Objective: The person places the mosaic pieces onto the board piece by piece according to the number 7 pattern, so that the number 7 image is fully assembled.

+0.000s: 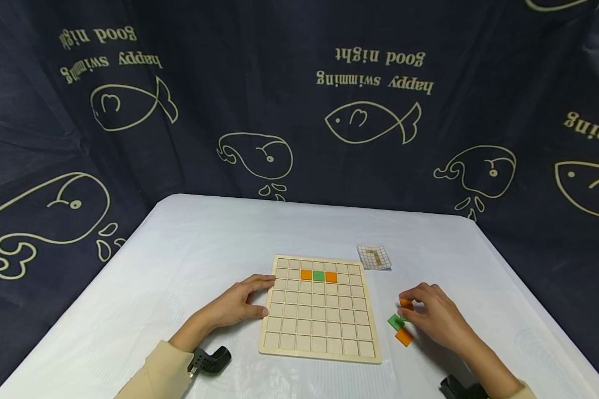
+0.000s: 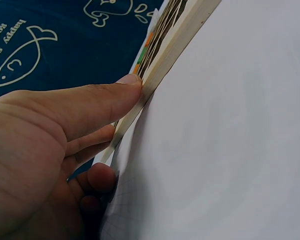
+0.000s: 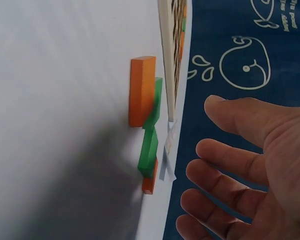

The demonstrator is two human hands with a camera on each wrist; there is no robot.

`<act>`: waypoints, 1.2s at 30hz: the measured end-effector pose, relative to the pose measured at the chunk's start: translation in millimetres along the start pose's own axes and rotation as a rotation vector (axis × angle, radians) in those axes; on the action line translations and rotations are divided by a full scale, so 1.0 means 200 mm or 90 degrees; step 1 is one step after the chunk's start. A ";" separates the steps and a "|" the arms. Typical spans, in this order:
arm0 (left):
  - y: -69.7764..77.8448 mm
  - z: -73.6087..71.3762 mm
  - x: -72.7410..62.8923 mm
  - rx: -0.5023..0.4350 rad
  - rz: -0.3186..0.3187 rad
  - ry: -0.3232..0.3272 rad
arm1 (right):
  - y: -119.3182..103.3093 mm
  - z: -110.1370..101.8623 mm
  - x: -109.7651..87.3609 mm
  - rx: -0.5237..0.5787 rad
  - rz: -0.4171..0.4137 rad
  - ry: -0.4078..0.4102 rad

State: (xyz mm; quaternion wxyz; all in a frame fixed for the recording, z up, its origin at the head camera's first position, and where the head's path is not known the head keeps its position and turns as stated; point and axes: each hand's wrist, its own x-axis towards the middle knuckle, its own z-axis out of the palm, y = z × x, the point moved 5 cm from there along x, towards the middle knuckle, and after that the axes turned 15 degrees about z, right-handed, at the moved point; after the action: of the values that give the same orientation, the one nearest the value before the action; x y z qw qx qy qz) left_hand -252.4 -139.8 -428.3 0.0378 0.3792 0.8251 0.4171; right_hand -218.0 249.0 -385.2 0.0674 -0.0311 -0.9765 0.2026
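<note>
A wooden grid board [image 1: 304, 328] lies on the table with two orange tiles and one green tile [image 1: 318, 276] in a row near its far side. My left hand [image 1: 242, 302] rests against the board's left edge, its thumb and extended fingers touching the rim. To the right of the board lie loose square tiles: an orange tile [image 3: 142, 92], green tiles [image 3: 148, 152] and another orange tile [image 1: 404, 336]. Over them hovers my right hand [image 1: 431, 313], fingers spread and bent a little, with nothing held. In the right wrist view its fingertips are apart from the tiles.
Past the board's far right corner lies a small pattern card [image 1: 374, 257] with a coloured grid. A white cloth covers the table [image 1: 219, 227]. Behind it hangs a dark curtain [image 1: 199, 177] with fish and whale drawings.
</note>
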 end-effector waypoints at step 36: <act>0.01 0.00 0.01 0.009 0.017 -0.007 | 0.01 0.08 -0.07 -0.048 -0.040 -0.035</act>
State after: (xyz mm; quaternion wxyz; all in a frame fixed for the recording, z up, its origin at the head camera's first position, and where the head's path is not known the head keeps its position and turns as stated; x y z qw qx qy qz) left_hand -251.4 -137.8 -427.0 0.0340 0.3926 0.8227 0.4096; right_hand -205.8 243.3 -403.3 0.0460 0.0028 -0.9854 0.1639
